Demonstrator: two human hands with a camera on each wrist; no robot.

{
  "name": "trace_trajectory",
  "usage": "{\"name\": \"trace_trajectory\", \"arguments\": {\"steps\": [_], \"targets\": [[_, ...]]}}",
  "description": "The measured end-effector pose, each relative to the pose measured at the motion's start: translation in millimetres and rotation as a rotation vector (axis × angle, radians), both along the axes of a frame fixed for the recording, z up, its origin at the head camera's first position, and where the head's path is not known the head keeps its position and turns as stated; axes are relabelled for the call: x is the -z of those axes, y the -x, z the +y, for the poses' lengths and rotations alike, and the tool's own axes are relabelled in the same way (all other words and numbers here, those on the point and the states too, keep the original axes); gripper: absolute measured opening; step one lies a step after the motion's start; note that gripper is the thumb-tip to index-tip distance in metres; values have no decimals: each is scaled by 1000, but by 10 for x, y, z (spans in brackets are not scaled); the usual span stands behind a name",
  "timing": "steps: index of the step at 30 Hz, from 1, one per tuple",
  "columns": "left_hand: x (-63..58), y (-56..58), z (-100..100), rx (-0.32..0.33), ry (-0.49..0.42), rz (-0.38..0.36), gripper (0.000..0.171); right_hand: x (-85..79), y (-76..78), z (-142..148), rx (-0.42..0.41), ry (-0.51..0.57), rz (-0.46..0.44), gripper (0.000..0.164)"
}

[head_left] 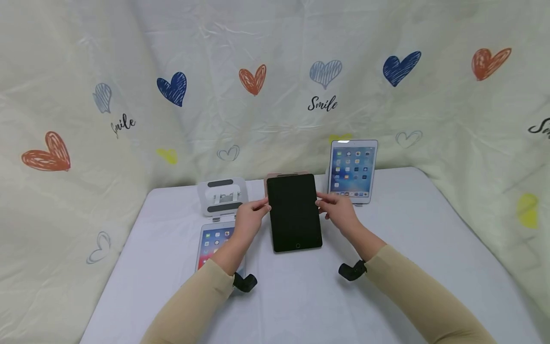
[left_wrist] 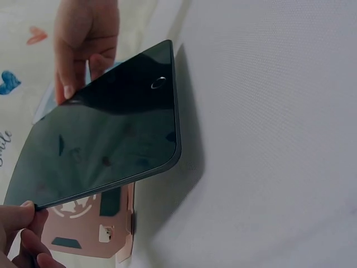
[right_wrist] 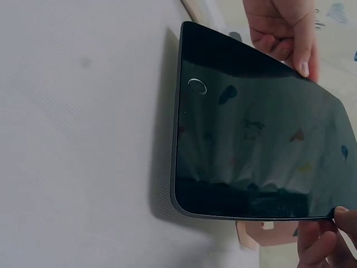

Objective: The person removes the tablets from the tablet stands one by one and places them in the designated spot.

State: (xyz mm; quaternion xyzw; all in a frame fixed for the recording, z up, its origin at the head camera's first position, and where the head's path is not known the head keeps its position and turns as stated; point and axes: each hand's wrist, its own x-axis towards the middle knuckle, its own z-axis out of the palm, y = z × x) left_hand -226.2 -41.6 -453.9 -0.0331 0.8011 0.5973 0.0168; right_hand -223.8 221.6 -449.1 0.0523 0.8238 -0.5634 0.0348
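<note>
Between both hands is a black tablet (head_left: 294, 215) with a dark screen and a round home button, held by its two long edges. My left hand (head_left: 250, 216) pinches the left edge between thumb and fingers; my right hand (head_left: 339, 210) pinches the right edge. In the left wrist view the tablet (left_wrist: 106, 134) is tilted, and its shadow falls on the white cloth. Behind and partly under it is a pink tablet stand (left_wrist: 92, 234) with dark pads, mostly hidden by the tablet in the head view.
A white tablet (head_left: 353, 167) with a lit screen stands upright at the back right. At the left is a grey stand (head_left: 222, 197) with dark pads. In front of it another lit tablet (head_left: 215, 239) lies partly behind my left arm. A heart-patterned curtain (head_left: 275, 119) hangs behind the table.
</note>
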Motion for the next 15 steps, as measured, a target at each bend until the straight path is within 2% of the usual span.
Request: {"name": "trace_trajectory", "arguments": {"steps": [6, 15], "targets": [[22, -60, -39, 15, 0, -39, 31, 39, -32, 8, -22, -5, -22, 40], [142, -119, -98, 19, 20, -48, 29, 120, -124, -11, -44, 19, -64, 40]]}}
